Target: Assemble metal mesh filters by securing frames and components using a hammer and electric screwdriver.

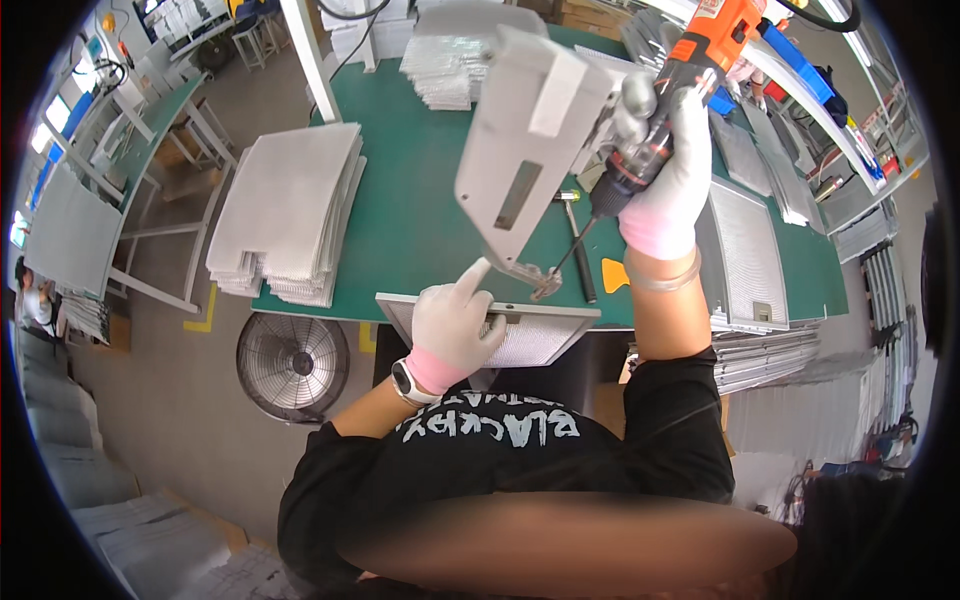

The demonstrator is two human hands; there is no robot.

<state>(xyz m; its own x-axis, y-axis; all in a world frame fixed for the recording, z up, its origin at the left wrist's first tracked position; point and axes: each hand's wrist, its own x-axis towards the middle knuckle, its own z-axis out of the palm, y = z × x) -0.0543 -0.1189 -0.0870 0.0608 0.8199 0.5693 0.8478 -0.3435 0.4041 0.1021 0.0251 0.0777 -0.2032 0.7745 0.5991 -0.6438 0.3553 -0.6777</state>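
My gloved right hand (670, 170) grips an orange and black power drill (690, 75) and holds it pointing down. The tip of its long thin bit reaches a small metal bracket (545, 280) at the lower end of a grey metal housing (525, 130) with a slot in it. Bracket and bit appear to touch. At the table's front edge, my gloved left hand (455, 325) closes over the frame of a tilted mesh panel (545, 342). Its index finger stretches toward the bracket. Part of the panel is hidden by that hand.
A hammer (580, 255) and a yellow scraper (615, 275) lie on the green table (400, 190). Stacked mesh sheets (290, 200) stand at left, more sheets (460, 65) at the back. Another framed panel (748, 255) lies at right. A floor fan (293, 365) stands at lower left.
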